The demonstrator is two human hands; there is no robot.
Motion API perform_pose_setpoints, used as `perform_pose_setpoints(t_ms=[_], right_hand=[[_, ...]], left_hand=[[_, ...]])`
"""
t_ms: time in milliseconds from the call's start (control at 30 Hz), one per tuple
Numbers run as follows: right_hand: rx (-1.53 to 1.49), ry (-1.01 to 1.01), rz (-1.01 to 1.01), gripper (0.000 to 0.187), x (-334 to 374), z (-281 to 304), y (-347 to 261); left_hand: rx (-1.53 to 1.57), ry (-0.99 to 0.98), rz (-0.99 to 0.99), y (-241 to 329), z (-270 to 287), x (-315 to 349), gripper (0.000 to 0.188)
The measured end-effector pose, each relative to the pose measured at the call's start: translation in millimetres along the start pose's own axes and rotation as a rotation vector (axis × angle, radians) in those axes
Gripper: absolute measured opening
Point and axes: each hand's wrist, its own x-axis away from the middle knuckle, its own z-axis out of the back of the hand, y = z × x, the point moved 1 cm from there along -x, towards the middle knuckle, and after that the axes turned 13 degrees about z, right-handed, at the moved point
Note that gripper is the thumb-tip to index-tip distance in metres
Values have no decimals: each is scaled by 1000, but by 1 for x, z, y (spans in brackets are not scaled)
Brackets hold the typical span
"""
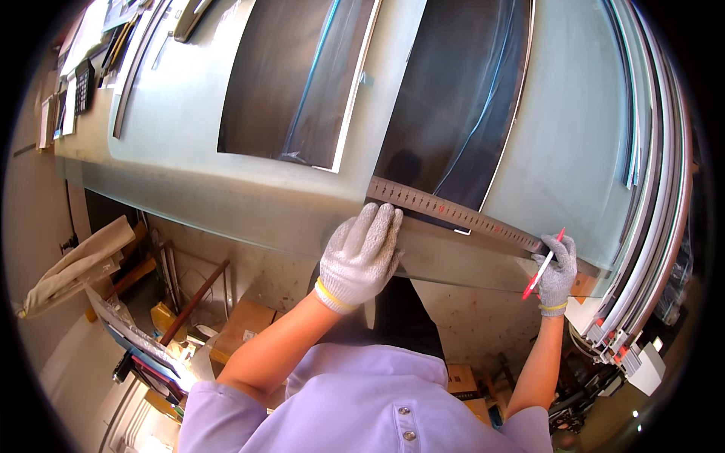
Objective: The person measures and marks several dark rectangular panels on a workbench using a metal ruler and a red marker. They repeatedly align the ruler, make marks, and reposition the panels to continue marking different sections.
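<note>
A steel ruler (pixel 445 208) lies slantwise across the near end of a dark glossy sheet (pixel 453 98) on the glass-like tabletop. My left hand (pixel 362 257), in a grey knitted glove with a yellow cuff band, rests its outstretched fingers at the ruler's left end, by the sheet's near edge. Those fingers lie side by side. At the ruler's right end is my right hand (pixel 559 272), gloved alike, its fingers closed round a red and white pen (pixel 544 266). Its fingertips touch or nearly touch the ruler; I cannot tell which.
A second dark sheet (pixel 294 83) lies to the left. Long strips and profiles (pixel 664 151) line the table's right side. A calculator (pixel 84 84) and papers sit at the far left. Cardboard boxes (pixel 245 328) and a cream cloth (pixel 83 264) are below the table edge.
</note>
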Motion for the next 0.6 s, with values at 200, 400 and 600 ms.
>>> perform_pose_setpoints(t_ms=[200,400,600], right_hand=[[-32,-10,11,42,0,0,-1],[-3,-31,52,45,-1,-1,-2],[25,-40,53,44,-1,1,1]], left_hand=[[20,2,5,-1,-2,2,67],[12,12,2,-1,-1,2,66],[2,12,-7,-2,-2,3,65]])
